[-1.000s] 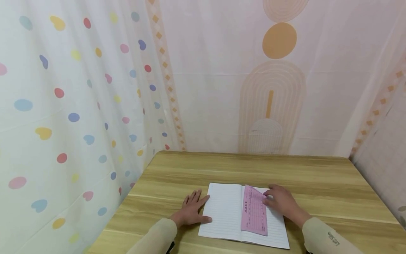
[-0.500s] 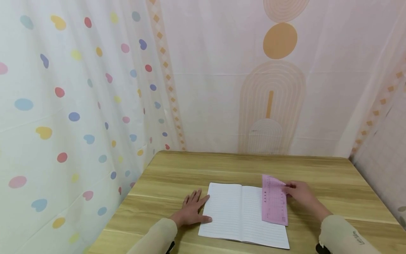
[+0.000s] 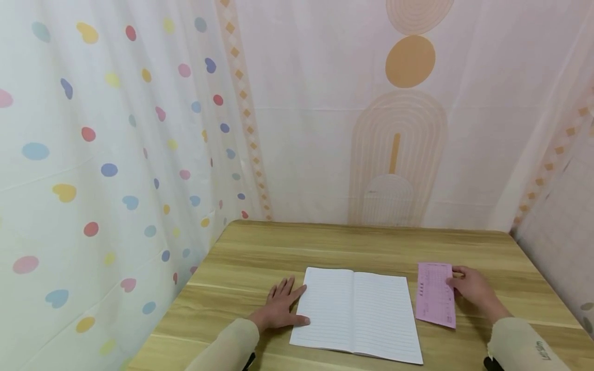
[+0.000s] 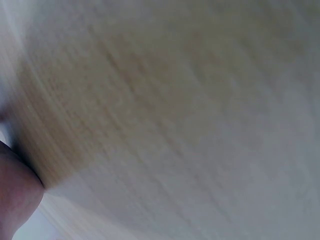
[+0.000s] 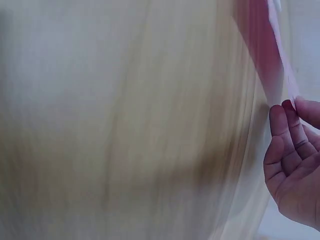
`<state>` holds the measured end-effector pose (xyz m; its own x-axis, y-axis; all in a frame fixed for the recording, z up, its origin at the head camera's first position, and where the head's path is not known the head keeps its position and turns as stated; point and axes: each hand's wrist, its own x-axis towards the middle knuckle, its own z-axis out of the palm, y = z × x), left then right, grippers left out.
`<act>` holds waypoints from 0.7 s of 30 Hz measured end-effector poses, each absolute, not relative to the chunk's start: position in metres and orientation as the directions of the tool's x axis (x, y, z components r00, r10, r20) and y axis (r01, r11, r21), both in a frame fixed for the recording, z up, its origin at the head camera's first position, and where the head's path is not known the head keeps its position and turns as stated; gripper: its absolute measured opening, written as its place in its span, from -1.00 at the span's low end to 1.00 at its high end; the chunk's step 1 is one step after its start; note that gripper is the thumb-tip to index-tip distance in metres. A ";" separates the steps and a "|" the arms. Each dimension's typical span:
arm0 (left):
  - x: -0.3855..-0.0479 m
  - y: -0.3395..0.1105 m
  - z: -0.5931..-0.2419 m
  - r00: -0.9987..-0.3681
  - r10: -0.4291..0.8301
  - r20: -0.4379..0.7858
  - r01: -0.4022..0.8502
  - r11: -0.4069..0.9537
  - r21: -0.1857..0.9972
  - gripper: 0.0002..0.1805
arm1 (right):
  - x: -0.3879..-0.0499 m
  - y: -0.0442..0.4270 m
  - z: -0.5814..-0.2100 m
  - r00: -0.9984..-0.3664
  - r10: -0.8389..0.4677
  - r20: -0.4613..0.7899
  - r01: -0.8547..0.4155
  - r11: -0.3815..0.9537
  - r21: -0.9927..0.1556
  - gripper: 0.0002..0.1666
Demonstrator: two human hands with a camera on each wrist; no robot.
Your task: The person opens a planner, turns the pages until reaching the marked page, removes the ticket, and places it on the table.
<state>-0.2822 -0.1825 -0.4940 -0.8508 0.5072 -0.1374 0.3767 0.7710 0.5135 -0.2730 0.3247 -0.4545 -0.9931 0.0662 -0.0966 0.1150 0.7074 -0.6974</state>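
Observation:
An open notebook (image 3: pixel 385 314) with lined white pages lies on the wooden table. At its left edge my left hand (image 3: pixel 280 307) is spread flat, thumb and a fingertip touching the left page. To the right of the notebook, my right hand (image 3: pixel 474 289) pinches the right edge of a pink printed slip (image 3: pixel 435 296). In the right wrist view, thumb and fingers (image 5: pixel 280 120) meet on the edge of the slip (image 5: pixel 265 45), which looks raised off the table there. The left wrist view catches only part of the hand (image 4: pixel 17 192) at its left edge.
The wooden table (image 3: pixel 325 242) extends behind and to both sides of the notebook. A dotted curtain (image 3: pixel 111 206) hangs along the left, and a patterned cloth (image 3: pixel 306 154) hangs behind the table's far edge.
My right hand has carried the pink slip rightward off the notebook's right page to beside it, uncovering that page. The left hand has stayed in place.

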 end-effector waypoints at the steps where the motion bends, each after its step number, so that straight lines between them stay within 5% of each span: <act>1: -0.282 -0.183 -0.494 -0.851 0.508 -0.137 0.377 0.771 0.514 0.02 | -0.273 0.327 -0.455 -0.994 0.064 -0.087 0.107 0.725 -0.681 -0.35; 14: -0.286 -0.181 -0.502 -0.854 0.511 -0.094 0.391 0.752 0.531 0.09 | -0.265 0.325 -0.446 -0.995 0.088 0.042 0.055 0.868 -0.494 -0.34; 21: -0.284 -0.185 -0.501 -0.860 0.507 -0.050 0.390 0.718 0.577 0.10 | -0.266 0.287 -0.444 -0.985 -0.053 0.162 -0.127 0.863 -0.489 -0.41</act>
<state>-0.2844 -0.1847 -0.5006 -0.8605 0.5071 -0.0495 0.3898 0.7177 0.5770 -0.2660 0.2868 -0.4440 -0.9854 -0.0529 0.1620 -0.1267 0.8631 -0.4888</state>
